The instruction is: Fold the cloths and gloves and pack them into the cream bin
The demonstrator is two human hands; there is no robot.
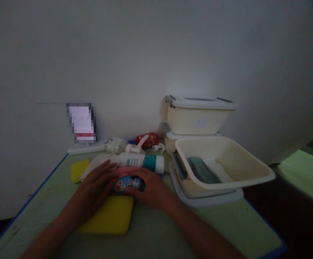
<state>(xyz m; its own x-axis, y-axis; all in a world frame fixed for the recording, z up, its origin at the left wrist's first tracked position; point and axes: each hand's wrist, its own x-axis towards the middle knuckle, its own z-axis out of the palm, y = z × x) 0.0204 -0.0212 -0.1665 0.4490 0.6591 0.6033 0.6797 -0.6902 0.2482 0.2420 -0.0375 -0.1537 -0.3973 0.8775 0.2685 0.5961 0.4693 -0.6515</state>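
Observation:
My left hand (95,185) reaches over the table with its fingers stretched out, touching a pink cloth-like item (124,171) and the left end of a dark container. That dark container (128,183), with a blue, white and red label, lies on its side; its exact kind is unclear. Curled over its right end is my right hand (152,189), thumb in front and fingers behind. Just beyond lies a white bottle (132,160) with a teal band. A yellow sponge-like slab (113,216) is flat on the table below my hands.
On the right, an open cream bin (253,169) holds a green cloth (202,171) and a white one, resting on a grey lid (210,201). Lidded bins (194,118) are stacked behind. A clear bottle (117,145), red can (148,139), spray head (159,147) and propped phone (82,122) stand toward the wall.

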